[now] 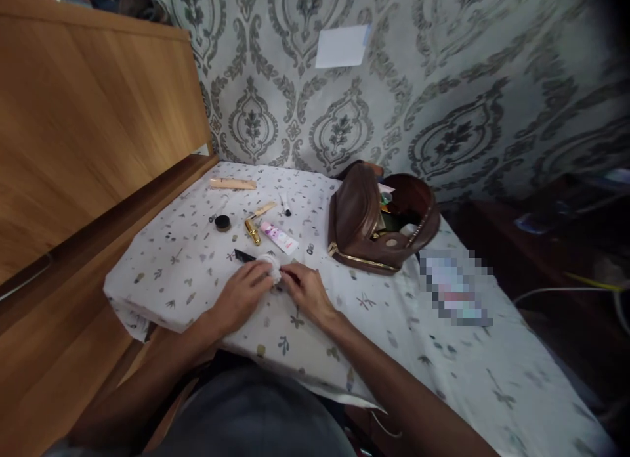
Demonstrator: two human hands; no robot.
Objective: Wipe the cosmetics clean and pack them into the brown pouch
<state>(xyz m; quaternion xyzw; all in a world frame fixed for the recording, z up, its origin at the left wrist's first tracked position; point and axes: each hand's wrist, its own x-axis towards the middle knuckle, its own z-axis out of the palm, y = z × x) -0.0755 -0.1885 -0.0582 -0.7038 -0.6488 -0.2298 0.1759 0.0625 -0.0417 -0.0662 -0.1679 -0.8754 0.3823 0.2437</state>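
Observation:
A small crumpled white piece, which looks like a tissue [270,262], lies between my hands near the table's front. My left hand [243,291] has its fingers closed over the near side of it. At its right edge, my right hand [309,291] pinches with thumb and fingers. A flat black item [243,255] sticks out beyond my left fingers; its other end is hidden. Just past the hands lie a white and pink tube [279,238] and a gold lipstick-like case [252,232]. A round jar with a black lid [223,223] stands to their left.
A brown bag [359,227] stands unzipped at the right, with several things inside. Beyond it lies a blurred-out flat object [455,289]. Farther back are a small black-capped tube [286,205], a beige strip [233,184] and a thin stick [262,211]. A wooden cabinet [98,109] borders the left.

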